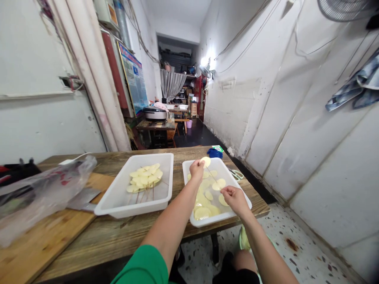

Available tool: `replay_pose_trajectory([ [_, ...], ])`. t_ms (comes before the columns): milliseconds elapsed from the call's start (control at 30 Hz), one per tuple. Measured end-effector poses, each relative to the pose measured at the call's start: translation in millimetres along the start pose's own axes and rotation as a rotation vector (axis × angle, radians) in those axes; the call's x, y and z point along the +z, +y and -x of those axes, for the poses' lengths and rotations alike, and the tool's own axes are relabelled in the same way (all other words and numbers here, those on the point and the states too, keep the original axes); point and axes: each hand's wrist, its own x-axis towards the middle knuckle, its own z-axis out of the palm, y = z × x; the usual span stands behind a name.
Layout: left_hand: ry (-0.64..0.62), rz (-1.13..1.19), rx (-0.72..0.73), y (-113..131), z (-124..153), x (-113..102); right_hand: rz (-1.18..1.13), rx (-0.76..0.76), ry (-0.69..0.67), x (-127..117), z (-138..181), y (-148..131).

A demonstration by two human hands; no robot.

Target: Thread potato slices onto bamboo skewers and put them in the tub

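Note:
My left hand (197, 169) is closed, pinching a pale potato slice (205, 161) above the far end of the right white tray (189, 169). My right hand (235, 198) is closed on the near end of a thin wooden skewer (213, 177) that runs up toward the held slice, with another slice (219, 184) threaded on it. Loose potato slices (203, 213) lie in this tray under both hands. The left white tray (118, 197) holds several skewers loaded with potato slices (145, 177).
A wooden cutting board (35, 240) with a cleaver (83, 199) and a clear plastic bag (38, 189) lies at the left of the wooden table (118, 236). Scissors (237, 174) and a blue cloth (214, 153) lie by the far right edge. Right is a white wall.

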Motion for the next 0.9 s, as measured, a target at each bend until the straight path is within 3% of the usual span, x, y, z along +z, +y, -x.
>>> replay_pose_trajectory([
  [433,-0.139,-0.011,0.037,8.3,12.6,2.9,0.142,-0.085,0.051,2.9,-1.8,5.2],
  [567,-0.071,0.179,-0.189,16.8,15.8,3.4,0.201,-0.124,0.075,3.5,0.2,3.8],
  [667,-0.111,0.365,-0.371,26.5,17.5,1.6,0.210,-0.144,0.067,3.0,2.9,2.5],
  [900,0.003,0.459,-0.548,39.1,18.1,-1.4,0.185,-0.122,0.007,2.3,6.3,-2.2],
])
